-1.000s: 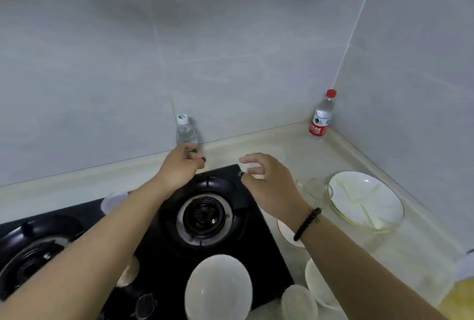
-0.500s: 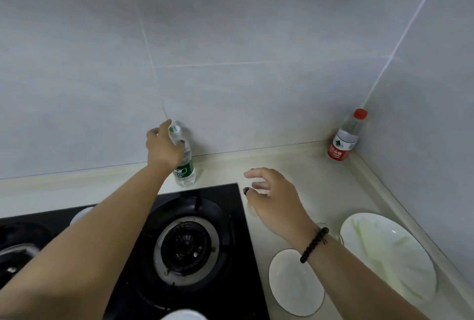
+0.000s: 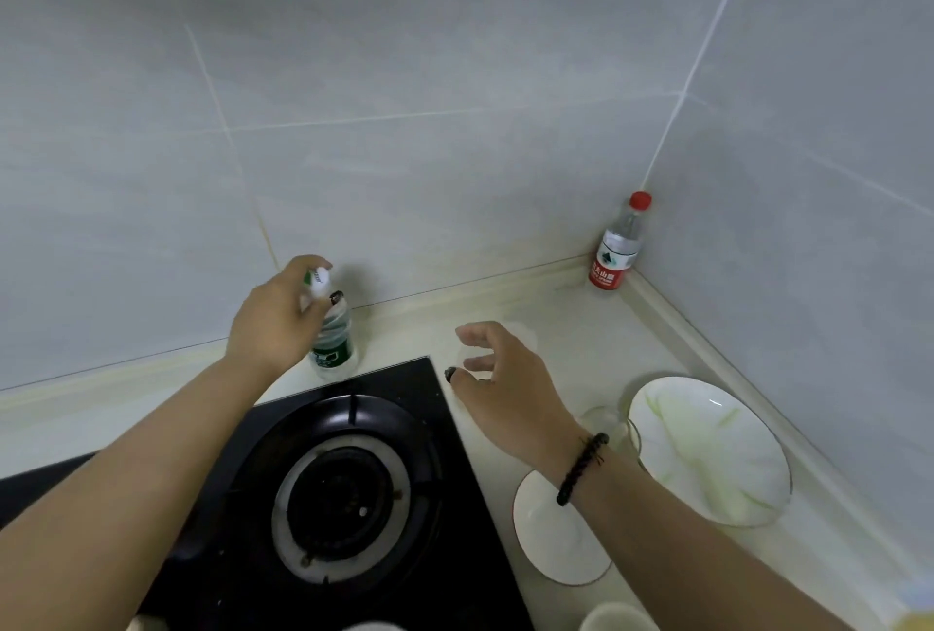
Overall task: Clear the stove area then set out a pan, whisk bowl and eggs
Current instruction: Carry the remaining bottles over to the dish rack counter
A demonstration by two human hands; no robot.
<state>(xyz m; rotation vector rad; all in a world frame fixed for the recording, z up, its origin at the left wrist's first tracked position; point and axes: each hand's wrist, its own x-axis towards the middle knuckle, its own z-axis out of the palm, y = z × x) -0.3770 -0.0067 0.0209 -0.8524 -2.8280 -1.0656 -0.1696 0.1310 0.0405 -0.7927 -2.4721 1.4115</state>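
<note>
Green-label bottle (image 3: 333,342) gripped at neck by left hand (image 3: 275,314), upright on counter (image 3: 581,322) at stove's (image 3: 323,479) 12 o'clock.
R hand (image 3: 505,377) held loose, nothing grasped. Plates (image 3: 707,448) at 3 o'clock; red-cap bottle (image 3: 616,246) in tiled corner, approx. 1 o'clock.

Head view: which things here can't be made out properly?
- Green-label bottle: upper part covered by the left hand, grip unclear.
- Clear glass: partly behind the right wrist.
- Small plate: crossed by the right forearm.
- Pale vessels at the bottom edge: cut off.
</note>
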